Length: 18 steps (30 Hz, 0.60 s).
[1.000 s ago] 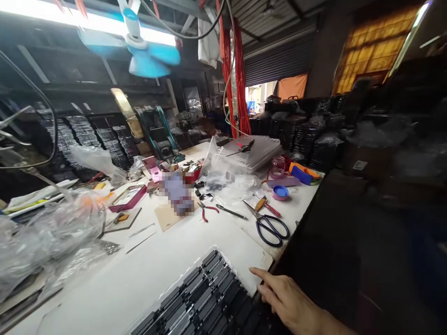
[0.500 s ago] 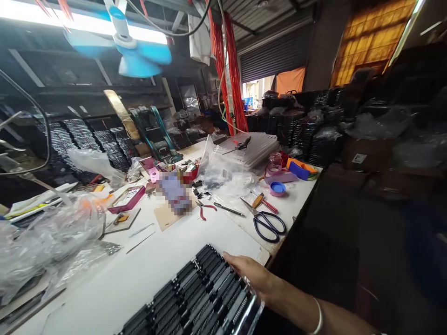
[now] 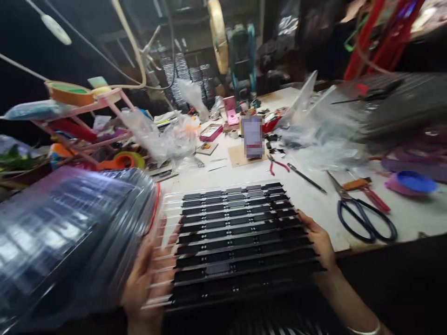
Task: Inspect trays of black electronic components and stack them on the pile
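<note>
Currently, a clear plastic tray (image 3: 169, 216) of black strips (image 3: 230, 228) is spanning the near middle; whether it is resting on the white table (image 3: 213, 177) is unclear. The left hand (image 3: 148, 274) is holding its left side, fingers showing through the plastic; the right hand (image 3: 319, 242) is curling half-closed around its right side. A plastic-wrapped stack (image 3: 70, 237) is lying just left, dark-handled scissors (image 3: 349, 201) are lying right, and red-handled pliers (image 3: 279, 164) and a dark pen (image 3: 307, 178) are lying on the far side.

A white table (image 3: 244, 173) spans the middle, a pink rack (image 3: 78, 110) at left, a dark wall (image 3: 195, 23) behind. Red strands (image 3: 366, 42) hang upper right, near brighter light.
</note>
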Each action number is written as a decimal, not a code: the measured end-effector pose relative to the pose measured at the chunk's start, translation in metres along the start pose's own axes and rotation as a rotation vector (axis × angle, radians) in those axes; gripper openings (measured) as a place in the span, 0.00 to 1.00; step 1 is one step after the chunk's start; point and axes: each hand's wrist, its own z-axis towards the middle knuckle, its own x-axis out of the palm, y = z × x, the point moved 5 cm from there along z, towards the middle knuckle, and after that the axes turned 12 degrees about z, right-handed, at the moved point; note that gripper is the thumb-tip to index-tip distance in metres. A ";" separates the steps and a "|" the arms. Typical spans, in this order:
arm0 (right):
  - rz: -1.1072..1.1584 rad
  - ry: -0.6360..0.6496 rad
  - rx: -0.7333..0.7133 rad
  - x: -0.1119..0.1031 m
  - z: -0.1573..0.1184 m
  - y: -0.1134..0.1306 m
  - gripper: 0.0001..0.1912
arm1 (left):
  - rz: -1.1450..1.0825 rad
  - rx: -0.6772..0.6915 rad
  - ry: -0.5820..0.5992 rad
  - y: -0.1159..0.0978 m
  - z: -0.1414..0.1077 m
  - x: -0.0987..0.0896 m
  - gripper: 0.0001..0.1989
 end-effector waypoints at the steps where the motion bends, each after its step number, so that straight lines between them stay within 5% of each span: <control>1: -0.043 0.008 -0.022 -0.001 0.001 -0.001 0.24 | -0.129 -0.079 0.003 0.008 0.001 0.000 0.24; 5: -0.245 0.070 -0.042 0.008 -0.001 -0.005 0.31 | -0.429 -0.223 0.054 0.029 0.007 0.006 0.27; 10: -0.270 -0.007 0.022 0.009 -0.001 -0.007 0.26 | -0.369 -0.186 0.078 0.046 0.009 0.007 0.27; 14: -0.356 -0.162 -0.145 -0.022 0.002 -0.006 0.18 | -0.229 -0.136 0.081 0.049 0.007 0.006 0.27; 18: -0.373 -0.119 -0.170 -0.062 0.000 -0.015 0.20 | -0.409 -0.217 0.073 0.048 0.002 0.004 0.28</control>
